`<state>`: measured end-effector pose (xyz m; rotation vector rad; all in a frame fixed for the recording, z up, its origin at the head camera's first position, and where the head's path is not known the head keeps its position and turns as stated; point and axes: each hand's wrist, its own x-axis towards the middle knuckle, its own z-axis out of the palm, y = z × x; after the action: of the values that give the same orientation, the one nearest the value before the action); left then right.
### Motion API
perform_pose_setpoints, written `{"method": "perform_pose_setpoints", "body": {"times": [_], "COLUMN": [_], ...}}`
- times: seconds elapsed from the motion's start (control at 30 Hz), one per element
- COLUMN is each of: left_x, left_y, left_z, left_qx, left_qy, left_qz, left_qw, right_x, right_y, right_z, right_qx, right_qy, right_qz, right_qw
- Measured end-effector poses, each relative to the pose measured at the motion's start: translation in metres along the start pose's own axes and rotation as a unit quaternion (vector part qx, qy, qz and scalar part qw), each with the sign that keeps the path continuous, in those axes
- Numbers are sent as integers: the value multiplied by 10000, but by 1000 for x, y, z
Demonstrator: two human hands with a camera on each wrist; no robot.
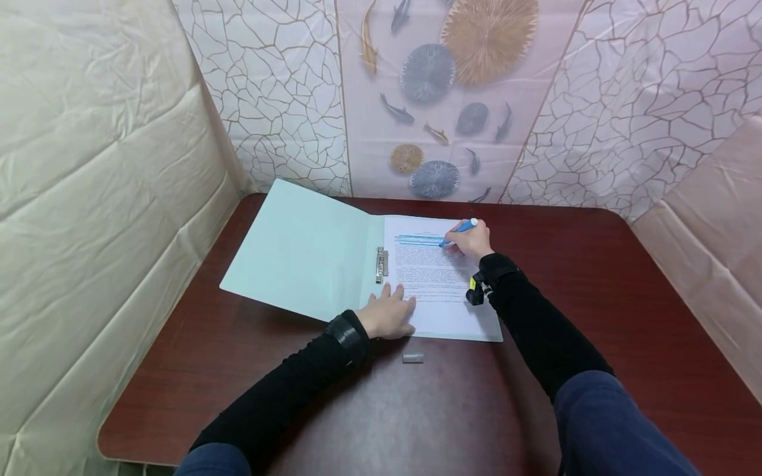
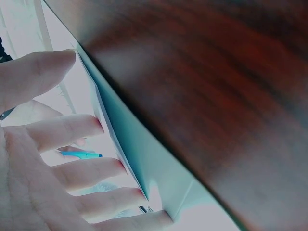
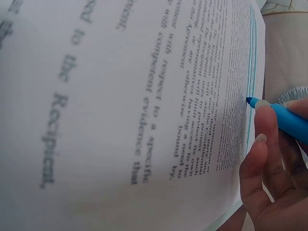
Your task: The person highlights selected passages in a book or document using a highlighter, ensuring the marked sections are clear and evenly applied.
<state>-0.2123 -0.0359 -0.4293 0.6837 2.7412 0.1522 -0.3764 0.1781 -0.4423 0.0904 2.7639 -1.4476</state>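
Observation:
A pale green ring folder [image 1: 303, 254] lies spread on the table with a printed sheet [image 1: 440, 317] on its right side. My right hand [image 1: 473, 240] pinches a blue highlighter [image 1: 466, 225], its dark blue tip at the text near the top of the sheet. Several blue lines [image 3: 252, 53] run across that text in the right wrist view. With fingers spread, my left hand [image 1: 387, 315] rests on the lower left of the sheet, close below the metal clip [image 1: 381, 264]. The left wrist view shows its fingertips [image 2: 94, 126] along the paper's edge.
A small grey cap-like piece [image 1: 413, 357] lies on the dark reddish table [image 1: 571, 264], just in front of the folder. Patterned cloth [image 1: 286, 99] hangs behind the table, and cream cloth [image 1: 113, 198] hangs along the left. The folder's left cover tilts over the tabletop.

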Motion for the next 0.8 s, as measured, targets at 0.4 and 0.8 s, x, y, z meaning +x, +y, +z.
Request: {"method": "perform_pose_setpoints", "body": {"times": [0.4, 0.8], "left_x": [1, 1], "left_y": [0, -1], "left_z": [1, 2], "left_qx": [19, 39], "left_qy": [-5, 18], "left_qz": [-18, 7], "left_qw": [10000, 10000], "right_x": [-1, -2], "right_y": [0, -1], "right_z": [-2, -4], "right_qx": [85, 30], "right_qy": [-29, 42], "right_qz": [-11, 136], "right_qw": [10000, 9999]}}
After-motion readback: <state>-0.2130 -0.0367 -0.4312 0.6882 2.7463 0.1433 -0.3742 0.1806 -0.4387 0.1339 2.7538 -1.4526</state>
